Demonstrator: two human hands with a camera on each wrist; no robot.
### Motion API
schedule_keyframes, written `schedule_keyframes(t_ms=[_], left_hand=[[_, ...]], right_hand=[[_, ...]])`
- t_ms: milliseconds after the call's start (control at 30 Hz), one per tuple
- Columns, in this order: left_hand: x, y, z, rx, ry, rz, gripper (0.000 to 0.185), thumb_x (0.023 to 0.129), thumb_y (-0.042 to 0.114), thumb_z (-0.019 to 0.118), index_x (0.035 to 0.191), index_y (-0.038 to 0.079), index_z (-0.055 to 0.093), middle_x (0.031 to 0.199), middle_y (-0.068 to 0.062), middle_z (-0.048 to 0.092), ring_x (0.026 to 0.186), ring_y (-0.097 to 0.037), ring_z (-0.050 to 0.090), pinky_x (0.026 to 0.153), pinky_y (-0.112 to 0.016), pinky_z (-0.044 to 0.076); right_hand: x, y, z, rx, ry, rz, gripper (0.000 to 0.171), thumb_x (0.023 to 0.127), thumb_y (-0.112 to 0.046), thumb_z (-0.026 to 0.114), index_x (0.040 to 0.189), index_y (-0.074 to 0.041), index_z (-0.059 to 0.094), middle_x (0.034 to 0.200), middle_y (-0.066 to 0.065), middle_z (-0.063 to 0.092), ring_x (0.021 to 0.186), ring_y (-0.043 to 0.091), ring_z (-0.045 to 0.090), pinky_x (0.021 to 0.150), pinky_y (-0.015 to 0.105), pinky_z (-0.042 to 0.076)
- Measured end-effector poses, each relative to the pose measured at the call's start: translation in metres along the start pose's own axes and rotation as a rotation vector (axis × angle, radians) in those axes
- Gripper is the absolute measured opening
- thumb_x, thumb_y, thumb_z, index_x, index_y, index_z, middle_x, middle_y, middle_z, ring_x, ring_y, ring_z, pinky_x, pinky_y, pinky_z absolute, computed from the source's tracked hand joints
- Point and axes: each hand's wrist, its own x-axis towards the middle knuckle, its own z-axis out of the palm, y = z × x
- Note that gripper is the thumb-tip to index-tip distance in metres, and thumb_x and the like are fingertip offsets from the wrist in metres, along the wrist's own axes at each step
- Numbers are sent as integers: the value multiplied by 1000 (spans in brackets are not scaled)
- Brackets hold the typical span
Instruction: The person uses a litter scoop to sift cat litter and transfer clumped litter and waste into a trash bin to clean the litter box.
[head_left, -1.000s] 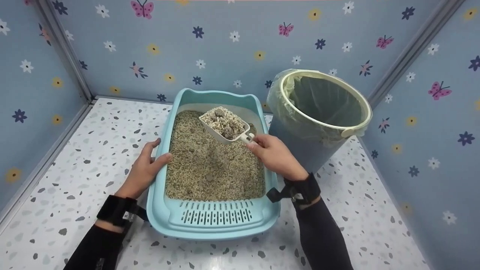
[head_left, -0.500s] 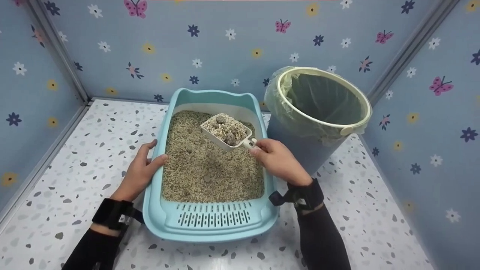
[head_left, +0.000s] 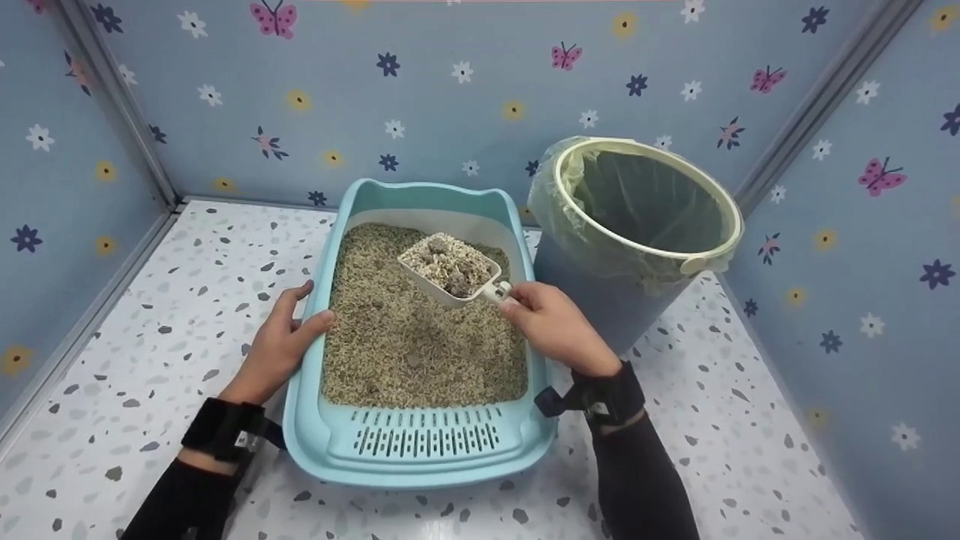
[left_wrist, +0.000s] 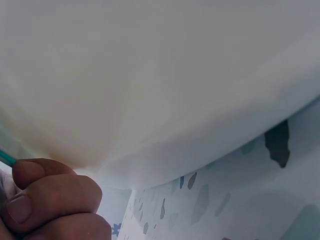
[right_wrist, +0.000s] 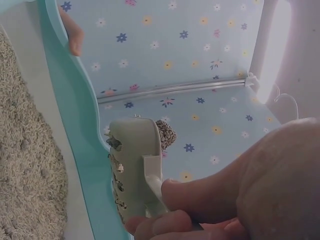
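Observation:
My right hand (head_left: 559, 328) pinches the short handle of a white litter scoop (head_left: 435, 289) above the litter box (head_left: 420, 465). Pale litter with darker clumps (head_left: 457, 283) heaps in the scoop; the right wrist view shows its underside, with bits poking through the slots, and the thumb on the handle. My left hand (head_left: 281, 345) grips the box's left rim, thumb over the top. Curled fingers (left_wrist: 55, 195) show under that rim in the left wrist view. The box is light blue, with a slotted front ledge, and holds a broad bed of tan litter (head_left: 427, 352).
A blue-grey bin (head_left: 600, 300) lined with a thin yellowish bag (head_left: 559, 202) stands right of the box, close to its back corner, mouth open. Flower-and-butterfly panels (head_left: 465, 97) rise behind and on both sides. The floor (head_left: 187, 285) is white with grey flecks.
The scoop dips slightly toward the litter with my right hand; its load stays in it. My left hand keeps its grip on the rim. The head view shifts a little.

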Motion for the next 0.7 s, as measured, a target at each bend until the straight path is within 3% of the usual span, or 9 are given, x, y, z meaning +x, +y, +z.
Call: schedule_keyframes(t_ms=[300,500,700], left_hand=[[0,2,-2,-5,-15,1,80,115,39,59,178,10,18,115,-31,74,90,-23,79,76,-35,67],[1,1,-1,-12,-16,-3,81,115,39,60,178,10,17,118,-34,73,90,-24,80,76,-37,68],[1,2,1,-8,-7,1,81,114,39,61,178,10,20,116,-34,73,88,-25,79,74,-40,69]], right_hand=[[1,2,-4,-6,29,19,27,111,-26,68,87,-12,69,76,-2,56,66,18,48,64,38,43],[-3,-1,-9,3,43,40,24,110,-25,70,95,-8,75,80,0,60,68,18,48,65,38,43],[-13,4,-27,-31,12,-6,24,112,-27,69,101,-7,77,80,-2,61,69,18,53,66,37,46]])
